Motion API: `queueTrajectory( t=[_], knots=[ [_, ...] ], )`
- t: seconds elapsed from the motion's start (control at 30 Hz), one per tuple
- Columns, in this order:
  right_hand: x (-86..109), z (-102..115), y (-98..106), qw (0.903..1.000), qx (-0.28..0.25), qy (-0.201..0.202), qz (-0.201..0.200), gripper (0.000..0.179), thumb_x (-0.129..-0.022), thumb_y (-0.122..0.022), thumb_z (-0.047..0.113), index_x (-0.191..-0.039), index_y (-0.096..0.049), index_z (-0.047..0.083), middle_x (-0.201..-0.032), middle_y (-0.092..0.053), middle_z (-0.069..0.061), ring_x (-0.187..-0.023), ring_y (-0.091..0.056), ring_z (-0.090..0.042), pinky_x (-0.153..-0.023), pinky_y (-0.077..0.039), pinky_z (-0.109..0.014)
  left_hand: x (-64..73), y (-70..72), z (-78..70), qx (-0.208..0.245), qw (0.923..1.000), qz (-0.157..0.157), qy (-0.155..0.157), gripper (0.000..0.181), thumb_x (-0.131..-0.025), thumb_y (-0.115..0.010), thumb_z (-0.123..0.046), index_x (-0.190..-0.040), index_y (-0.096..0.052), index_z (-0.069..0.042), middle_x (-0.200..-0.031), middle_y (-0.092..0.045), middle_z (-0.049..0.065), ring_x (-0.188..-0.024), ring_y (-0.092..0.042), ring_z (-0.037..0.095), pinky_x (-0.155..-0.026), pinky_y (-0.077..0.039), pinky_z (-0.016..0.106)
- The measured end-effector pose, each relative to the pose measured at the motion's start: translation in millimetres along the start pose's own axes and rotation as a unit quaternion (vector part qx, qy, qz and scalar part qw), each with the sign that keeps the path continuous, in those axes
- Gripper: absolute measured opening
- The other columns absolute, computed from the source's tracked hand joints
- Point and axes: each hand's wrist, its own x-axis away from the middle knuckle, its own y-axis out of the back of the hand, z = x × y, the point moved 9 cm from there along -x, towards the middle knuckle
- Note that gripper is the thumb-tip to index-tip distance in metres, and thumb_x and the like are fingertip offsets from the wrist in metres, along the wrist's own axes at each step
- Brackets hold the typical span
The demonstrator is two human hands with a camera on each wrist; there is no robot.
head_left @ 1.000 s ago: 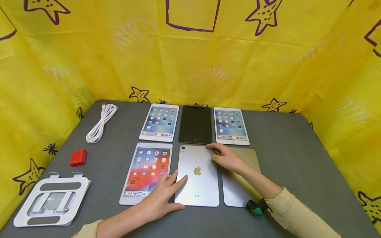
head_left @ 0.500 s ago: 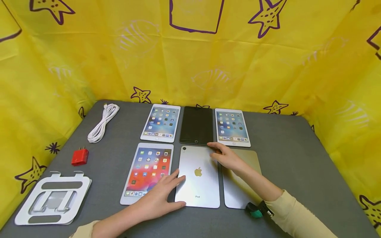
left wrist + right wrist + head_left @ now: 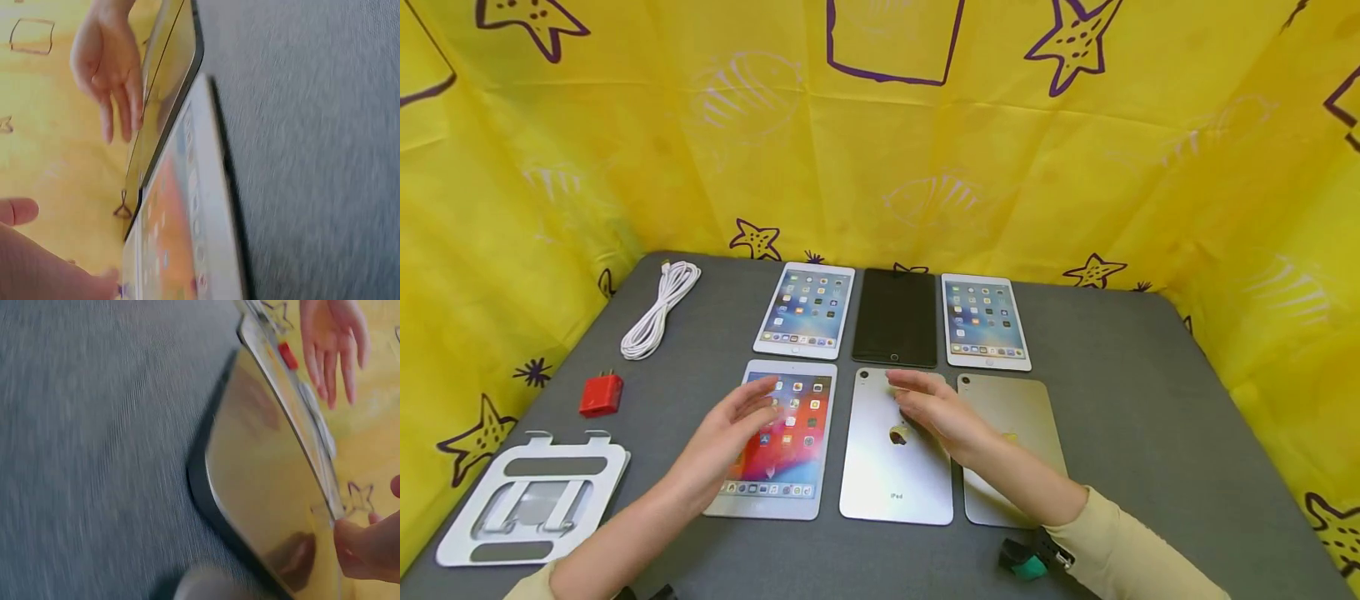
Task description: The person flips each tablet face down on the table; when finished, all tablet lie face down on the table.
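My left hand (image 3: 722, 446) hovers over the left part of a white tablet (image 3: 797, 467) with a red and blue home screen. Its fingers are relaxed and hold nothing. Over a silver iPad (image 3: 880, 475), lying back side up, is my right hand (image 3: 943, 417), loosely extended and holding nothing. Both palms face inward; in the left wrist view the opposite hand (image 3: 112, 62) appears raised above the devices. A second back-up tablet (image 3: 1018, 417), pale gold-silver, lies under the right forearm, partly covered by it.
Behind stand two white tablets (image 3: 805, 310) (image 3: 987, 321) with lit screens and a black tablet (image 3: 895, 317) between them, all flat. At left lie a coiled white cable (image 3: 658, 312), a red charger plug (image 3: 601, 395) and a white folding stand (image 3: 535, 500). Yellow cloth (image 3: 880, 167) encloses the grey table.
Both hands have let go of the silver iPad's edges and lifted. The left hand moved left over the red-screen tablet; the right hand shifted slightly left. The tablets stay in place.
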Motion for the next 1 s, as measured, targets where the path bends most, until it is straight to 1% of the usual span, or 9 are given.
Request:
queueTrajectory(
  t=[0.07,0.17,0.23,0.33,0.47,0.63,0.8,0.9,1.0],
  knots=[
    [0.8,-4.4,-11.4,0.9991,-0.033,-0.020,0.016,0.051,-0.097,-0.048,0.004,-0.145,-0.036,-0.006,-0.151,-0.034,-0.024,-0.136,-0.036,-0.037,-0.114,-0.027,-0.045,-1.5,10.2,2.9,0.025,0.9993,0.001,0.027,0.064,-0.100,-0.054,-0.024,-0.153,-0.023,-0.008,-0.158,-0.021,0.015,-0.143,-0.021,0.034,-0.113,-0.023,0.056],
    [2.8,-9.5,-28.2,0.9949,-0.081,-0.046,0.039,0.052,-0.098,-0.047,0.003,-0.147,-0.032,-0.006,-0.151,-0.033,-0.026,-0.135,-0.038,-0.037,-0.113,-0.028,-0.043,-1.9,19.7,8.1,0.056,0.9962,0.014,0.065,0.071,-0.101,-0.050,-0.026,-0.156,-0.008,-0.008,-0.160,-0.006,0.017,-0.145,-0.008,0.036,-0.114,-0.019,0.056],
    [4.5,-12.3,-38.7,0.9903,-0.111,-0.064,0.054,0.052,-0.099,-0.046,0.003,-0.147,-0.030,-0.007,-0.151,-0.032,-0.027,-0.135,-0.038,-0.038,-0.113,-0.029,-0.042,-2.1,22.9,10.6,0.061,0.9948,0.023,0.078,0.074,-0.102,-0.048,-0.025,-0.156,-0.002,-0.006,-0.160,-0.001,0.019,-0.144,-0.004,0.038,-0.116,-0.018,0.052],
    [6.9,-14.3,-51.9,0.9843,-0.137,-0.080,0.076,0.053,-0.100,-0.046,0.004,-0.148,-0.027,-0.008,-0.152,-0.030,-0.029,-0.137,-0.037,-0.039,-0.113,-0.029,-0.042,-0.4,24.7,15.6,0.057,0.9930,0.035,0.097,0.078,-0.101,-0.047,-0.026,-0.155,0.004,-0.004,-0.159,0.002,0.021,-0.143,-0.001,0.040,-0.117,-0.013,0.053],
    [7.5,-17.4,-62.8,0.9803,-0.150,-0.092,0.090,0.055,-0.100,-0.046,0.006,-0.148,-0.025,-0.009,-0.153,-0.026,-0.029,-0.138,-0.035,-0.040,-0.113,-0.028,-0.042,1.0,25.6,20.9,0.064,0.9919,0.039,0.103,0.080,-0.100,-0.048,-0.026,-0.154,0.006,-0.002,-0.159,0.009,0.022,-0.143,0.006,0.040,-0.117,-0.001,0.054],
    [4.8,-20.6,-68.6,0.9791,-0.152,-0.098,0.094,0.055,-0.100,-0.047,0.006,-0.148,-0.025,-0.011,-0.153,-0.027,-0.028,-0.137,-0.036,-0.039,-0.112,-0.029,-0.042,1.1,26.7,21.7,0.069,0.9915,0.043,0.102,0.081,-0.100,-0.048,-0.026,-0.154,0.006,0.001,-0.159,0.012,0.022,-0.144,0.010,0.040,-0.116,0.004,0.054],
    [1.4,-24.1,-71.8,0.9768,-0.160,-0.111,0.090,0.053,-0.100,-0.048,0.007,-0.147,-0.029,-0.010,-0.152,-0.031,-0.026,-0.135,-0.040,-0.038,-0.110,-0.033,-0.041,-1.2,30.7,24.1,0.044,0.9908,0.061,0.112,0.084,-0.100,-0.048,-0.029,-0.153,0.008,0.001,-0.159,0.010,0.023,-0.143,0.008,0.043,-0.115,0.003,0.057],
    [0.0,-25.3,-73.7,0.9762,-0.162,-0.114,0.088,0.053,-0.099,-0.048,0.007,-0.146,-0.030,-0.011,-0.151,-0.033,-0.026,-0.134,-0.042,-0.038,-0.109,-0.034,-0.042,-3.6,34.2,26.2,0.055,0.9895,0.075,0.111,0.082,-0.101,-0.046,-0.029,-0.152,0.008,0.003,-0.159,0.010,0.023,-0.143,0.006,0.043,-0.116,0.000,0.056],
    [-0.5,-27.0,-75.3,0.9755,-0.165,-0.117,0.086,0.053,-0.099,-0.048,0.007,-0.146,-0.031,-0.010,-0.151,-0.034,-0.025,-0.133,-0.042,-0.038,-0.109,-0.035,-0.042,-6.9,39.4,28.1,0.084,0.9889,0.078,0.095,0.068,-0.103,-0.040,-0.027,-0.150,-0.008,0.009,-0.157,0.001,0.025,-0.141,-0.002,0.042,-0.117,-0.005,0.053]
  ],
)
